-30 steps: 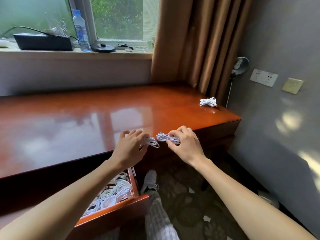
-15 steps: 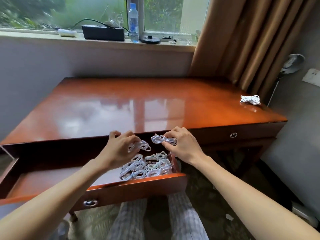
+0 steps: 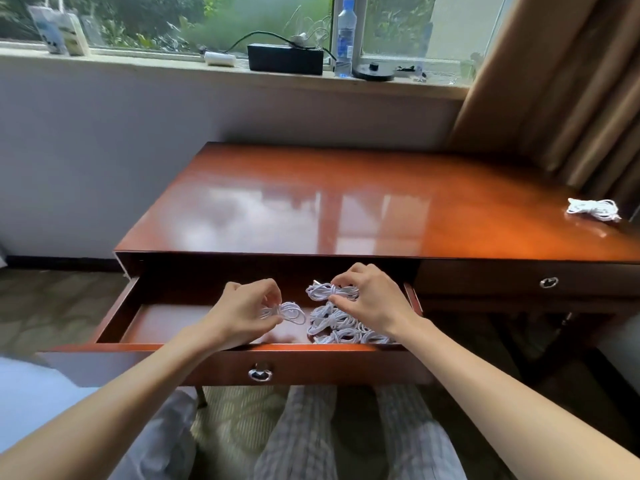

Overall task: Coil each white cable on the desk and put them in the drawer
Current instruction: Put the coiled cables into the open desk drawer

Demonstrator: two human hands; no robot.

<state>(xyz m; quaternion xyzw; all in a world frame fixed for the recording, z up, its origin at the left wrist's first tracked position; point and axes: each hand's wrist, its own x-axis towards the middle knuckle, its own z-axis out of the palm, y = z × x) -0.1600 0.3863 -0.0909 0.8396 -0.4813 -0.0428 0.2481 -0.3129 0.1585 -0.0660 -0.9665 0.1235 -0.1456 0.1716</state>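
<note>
I hold two coils over the open drawer.
My left hand pinches the left coil, my right hand the right coil; both lie left-to-right above the pile at the drawer's right end.

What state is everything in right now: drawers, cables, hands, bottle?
Left drawer: pulled open.
Right drawer: closed.
Left hand: pinching a coiled cable above the open drawer.
Right hand: pinching another coiled cable above the pile.
Cable pile: coiled, lying in the drawer's right end.
Desk cable: bundled, on the desktop's far right.
Bottle: upright, capped, on the windowsill.
</note>
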